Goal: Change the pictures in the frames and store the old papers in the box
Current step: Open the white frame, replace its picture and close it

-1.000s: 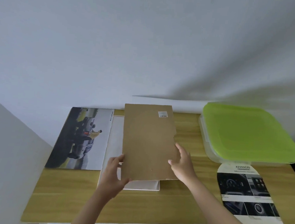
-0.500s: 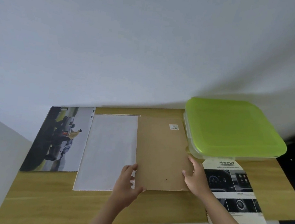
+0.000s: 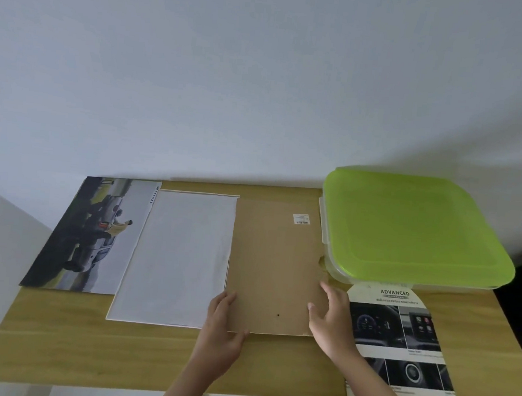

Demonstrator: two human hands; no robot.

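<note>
Your hands sit on the near end of the brown backing board (image 3: 274, 267). Your left hand (image 3: 223, 329) lies at the board's near left corner, fingers flat on top and thumb along the near edge. Your right hand (image 3: 331, 319) rests at the near right corner with its fingers spread wide and straight. Neither hand is squeezing anything. They look like they are just setting the board down flat, so it stays out of the way.

From the head view, the board lies in the middle of the bench (image 3: 147, 357), touching the box on its right side. Just left of it, touching along one edge, is the white frame (image 3: 175, 258) lying face down, with a pale sheet showing in it. I think that is the old paper, laid bare so you can lift it out next.

At the far left corner of the bench is a car picture (image 3: 94, 234), part tucked under the frame. At the near right edge lies a printed sheet (image 3: 398, 340) with dashboard photos, hanging over the edge a little. It may be a new picture, waiting close by.

At the far right corner stands the box (image 3: 341, 274) with its green lid (image 3: 413, 228) on. You will need to open it before any paper goes in.
</note>
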